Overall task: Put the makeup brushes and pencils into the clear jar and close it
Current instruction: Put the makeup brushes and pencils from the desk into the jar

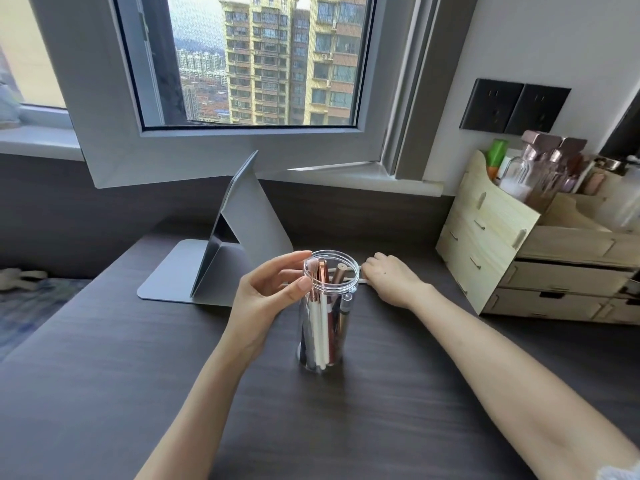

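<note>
A clear jar (pixel 322 341) stands upright mid-desk with no lid on its mouth. Several makeup brushes and pencils (pixel 320 306) stand inside it: white, rose-gold and dark handles. My left hand (pixel 266 289) is at the jar's left side, with thumb and forefinger closed around the rim. My right hand (pixel 394 278) lies on the desk just behind and to the right of the jar. Its fingers curl over a thin white brush handle (pixel 363 279) that lies flat there. The jar hides most of that handle.
A grey folding mirror stand (pixel 242 230) sits behind the jar to the left. A wooden drawer organiser (pixel 502 244) full of bottles stands at the right. An open window sash (pixel 242 143) juts over the back of the dark desk (pixel 138 375).
</note>
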